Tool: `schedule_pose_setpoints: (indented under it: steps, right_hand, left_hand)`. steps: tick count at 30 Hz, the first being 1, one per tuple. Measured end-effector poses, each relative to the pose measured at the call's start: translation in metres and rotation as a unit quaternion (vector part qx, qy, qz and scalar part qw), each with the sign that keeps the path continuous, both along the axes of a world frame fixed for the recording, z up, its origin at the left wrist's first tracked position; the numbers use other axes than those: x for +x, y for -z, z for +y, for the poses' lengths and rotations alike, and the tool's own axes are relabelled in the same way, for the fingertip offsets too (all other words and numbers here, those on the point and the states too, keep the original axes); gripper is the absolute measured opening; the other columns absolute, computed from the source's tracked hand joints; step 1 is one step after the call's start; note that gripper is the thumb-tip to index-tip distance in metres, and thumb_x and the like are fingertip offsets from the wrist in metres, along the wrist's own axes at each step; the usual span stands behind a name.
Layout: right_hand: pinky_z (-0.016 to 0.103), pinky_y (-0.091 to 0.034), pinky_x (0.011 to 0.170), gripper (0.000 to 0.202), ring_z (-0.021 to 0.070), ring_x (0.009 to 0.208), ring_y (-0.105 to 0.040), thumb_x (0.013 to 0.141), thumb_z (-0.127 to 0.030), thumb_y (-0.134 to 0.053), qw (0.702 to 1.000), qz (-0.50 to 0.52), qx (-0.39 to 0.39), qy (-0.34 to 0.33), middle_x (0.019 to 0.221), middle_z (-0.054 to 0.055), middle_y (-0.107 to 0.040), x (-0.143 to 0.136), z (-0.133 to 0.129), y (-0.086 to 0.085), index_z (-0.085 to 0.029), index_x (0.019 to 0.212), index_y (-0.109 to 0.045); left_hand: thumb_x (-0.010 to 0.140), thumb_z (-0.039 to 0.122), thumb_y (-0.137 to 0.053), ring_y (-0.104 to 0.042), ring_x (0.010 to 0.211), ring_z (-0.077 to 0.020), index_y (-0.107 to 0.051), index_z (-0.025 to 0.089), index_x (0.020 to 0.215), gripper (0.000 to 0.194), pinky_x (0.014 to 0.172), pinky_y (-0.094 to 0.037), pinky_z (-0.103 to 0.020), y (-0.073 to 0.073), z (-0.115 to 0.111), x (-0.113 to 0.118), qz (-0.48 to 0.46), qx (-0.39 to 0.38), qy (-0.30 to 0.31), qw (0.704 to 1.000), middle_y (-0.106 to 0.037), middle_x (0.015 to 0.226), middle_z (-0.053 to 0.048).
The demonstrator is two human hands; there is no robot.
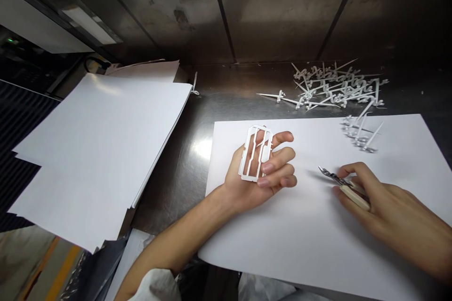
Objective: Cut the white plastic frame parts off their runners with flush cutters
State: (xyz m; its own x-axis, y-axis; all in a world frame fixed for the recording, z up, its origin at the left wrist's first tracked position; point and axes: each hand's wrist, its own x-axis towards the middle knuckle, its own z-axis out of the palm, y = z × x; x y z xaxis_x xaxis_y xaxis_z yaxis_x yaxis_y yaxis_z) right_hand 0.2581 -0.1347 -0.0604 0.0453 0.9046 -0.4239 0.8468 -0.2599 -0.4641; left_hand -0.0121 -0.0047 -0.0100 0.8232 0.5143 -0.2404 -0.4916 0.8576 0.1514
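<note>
My left hand, palm up, holds a small white plastic frame with thin inner bars. Its fingers curl against the frame's right side. In my right hand is a pair of nippers with pale handles and metal jaws pointing to the left. The nippers are a short way right of the frame and do not touch it. Beyond my right hand, several small white plastic pieces with thin spikes lie on the white sheet.
A larger heap of similar white spiky pieces lies on the metal table behind the sheet. To the left is a stack of large white sheets. A dark metal wall rises at the back.
</note>
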Motion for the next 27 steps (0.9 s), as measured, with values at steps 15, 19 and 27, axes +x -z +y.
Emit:
schedule_pose_setpoints:
  steps: [15,19,27]
  right_hand:
    - [0.036,-0.051,0.069,0.038,0.0297,0.077,-0.073,0.107,-0.063,-0.041,1.0,-0.014,0.006,-0.011,0.1,-0.001,-0.075,0.006,-0.003,0.003,-0.034,0.131,-0.047]
    - [0.035,-0.049,0.065,0.035,0.0294,0.073,-0.071,0.109,-0.06,-0.043,0.999,-0.021,0.017,-0.02,0.09,-0.002,-0.071,0.005,-0.003,0.002,-0.034,0.132,-0.048]
    - [0.035,-0.048,0.063,0.041,0.0298,0.069,-0.069,0.102,-0.066,-0.04,1.0,-0.016,0.005,-0.008,0.089,-0.001,-0.071,0.004,0.003,-0.004,-0.033,0.125,-0.05]
  left_hand:
    - [0.109,0.062,-0.05,-0.059,0.069,-0.0152,-0.071,0.014,0.12,0.054,0.062,-0.053,-0.026,-0.006,0.009,-0.003,0.069,-0.004,0.029,0.997,-0.064,0.089,-0.006]
    - [0.103,0.076,-0.054,-0.051,0.06,-0.0114,-0.067,0.018,0.102,0.06,0.043,-0.033,-0.02,-0.024,0.031,-0.023,0.2,0.11,-0.115,0.967,-0.055,0.081,-0.001]
    - [0.105,0.032,-0.065,-0.06,0.075,-0.017,-0.061,0.024,0.111,0.011,0.064,-0.045,-0.029,-0.03,0.038,-0.054,0.537,0.526,-0.06,0.657,-0.063,0.089,0.0]
